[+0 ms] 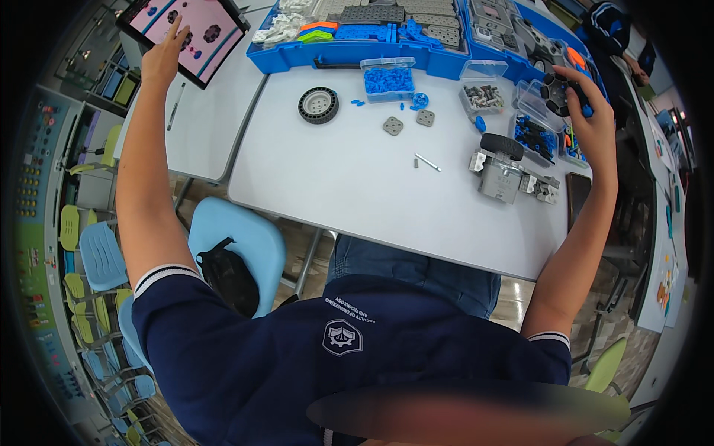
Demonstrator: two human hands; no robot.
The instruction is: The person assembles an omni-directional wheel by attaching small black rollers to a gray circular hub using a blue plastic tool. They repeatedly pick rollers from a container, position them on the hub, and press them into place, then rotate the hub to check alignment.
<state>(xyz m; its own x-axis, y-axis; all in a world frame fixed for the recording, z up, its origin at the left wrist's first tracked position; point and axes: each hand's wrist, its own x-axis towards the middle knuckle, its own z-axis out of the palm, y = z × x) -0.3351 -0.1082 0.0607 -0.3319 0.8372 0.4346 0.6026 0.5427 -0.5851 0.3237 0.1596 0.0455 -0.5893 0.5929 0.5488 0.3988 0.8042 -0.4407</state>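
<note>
My left hand (160, 63) reaches up to the tablet (213, 65) at the far left, two fingers stretched out over its screen. Pictured there are dark and blue parts on pink. At the far right my right hand (597, 111) grips a black lobed plastic part (554, 93), with a bit of blue showing by the fingers. Below that hand stands a box of black and blue connectors (534, 137). Nearer me on the table lies a grey motor block (500, 177) with a black-tyred wheel (502, 146) against it.
A large blue case (357, 56) of grey, blue and green building parts lines the back. Before it are a box of blue pegs (389, 80), a wheel (318, 105), grey plates (393, 125) and a metal axle (428, 162). A phone (577, 195) rests at the right edge.
</note>
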